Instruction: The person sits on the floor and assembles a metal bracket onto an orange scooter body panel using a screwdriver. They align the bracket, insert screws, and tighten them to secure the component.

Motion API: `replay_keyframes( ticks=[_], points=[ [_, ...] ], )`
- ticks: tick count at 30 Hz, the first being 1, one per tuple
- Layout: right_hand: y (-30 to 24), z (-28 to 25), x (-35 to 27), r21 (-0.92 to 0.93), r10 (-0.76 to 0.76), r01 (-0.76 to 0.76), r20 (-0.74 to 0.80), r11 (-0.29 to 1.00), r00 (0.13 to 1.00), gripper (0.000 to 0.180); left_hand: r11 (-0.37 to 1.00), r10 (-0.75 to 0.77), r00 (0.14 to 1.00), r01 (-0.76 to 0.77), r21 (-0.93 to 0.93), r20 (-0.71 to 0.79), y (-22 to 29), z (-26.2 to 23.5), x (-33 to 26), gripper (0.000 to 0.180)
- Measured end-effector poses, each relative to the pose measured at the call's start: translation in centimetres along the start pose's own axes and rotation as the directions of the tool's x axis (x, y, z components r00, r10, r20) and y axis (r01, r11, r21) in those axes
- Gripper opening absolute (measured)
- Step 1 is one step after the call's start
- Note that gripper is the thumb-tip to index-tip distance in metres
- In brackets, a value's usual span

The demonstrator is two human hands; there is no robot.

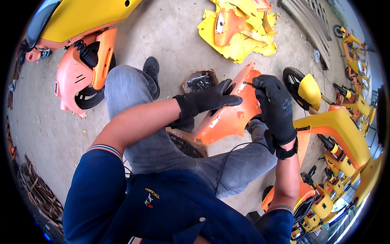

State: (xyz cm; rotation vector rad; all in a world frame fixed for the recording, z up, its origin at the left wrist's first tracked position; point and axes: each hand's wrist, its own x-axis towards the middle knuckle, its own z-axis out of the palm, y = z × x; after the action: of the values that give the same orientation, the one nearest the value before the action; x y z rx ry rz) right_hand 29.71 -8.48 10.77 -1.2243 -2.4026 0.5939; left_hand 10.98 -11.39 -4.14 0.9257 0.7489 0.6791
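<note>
An orange plastic scooter panel (232,122) is tilted up between my knees. My left hand (209,99), in a black glove, grips its left side with the thumb across the inner face and the fingers around the edge. Above the panel's right part, my right hand (277,103), gloved too, is closed around a thin dark tool (250,84). The tool's tip points left, close to the panel's upper part; whether it touches cannot be made out. Beyond my left hand, an open container (201,81) holds many small dark metal pieces, seemingly screws.
A pile of yellow and orange panels (243,34) lies on the concrete floor ahead. A yellow-and-orange scooter (83,67) stands at the left. To the right are a dark wheel (293,83), a yellow-orange scooter body (337,132) and rows of scooters. A stack of sticks (38,191) lies lower left.
</note>
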Motion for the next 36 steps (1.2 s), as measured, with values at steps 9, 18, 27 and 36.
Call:
replay_keyframes(
  ticks=[9,18,27,36],
  points=[
    [-0.6,-0.4,1.1,-0.102,-0.081,0.086,0.057,0.991,0.995,0.031,0.999,0.023,1.0,-0.023,0.038,0.011,-0.2,-0.6,0.2,0.078],
    [-0.7,-0.3,1.7,-0.157,-0.022,0.041,0.123,0.987,0.992,0.023,0.999,0.045,0.999,-0.045,0.02,0.008,-0.2,-0.5,0.2,0.073],
    [-1.7,-0.9,3.0,-0.216,-0.03,0.072,0.191,0.974,0.981,0.024,0.998,0.027,0.999,-0.026,-0.057,0.025,-0.3,-0.5,0.5,0.07],
    [-1.1,-0.6,3.4,-0.39,-0.013,0.087,0.189,0.917,0.982,0.018,1.0,-0.001,1.0,0.001,0.012,0.0,0.2,-0.6,0.5,0.071]
  ],
)
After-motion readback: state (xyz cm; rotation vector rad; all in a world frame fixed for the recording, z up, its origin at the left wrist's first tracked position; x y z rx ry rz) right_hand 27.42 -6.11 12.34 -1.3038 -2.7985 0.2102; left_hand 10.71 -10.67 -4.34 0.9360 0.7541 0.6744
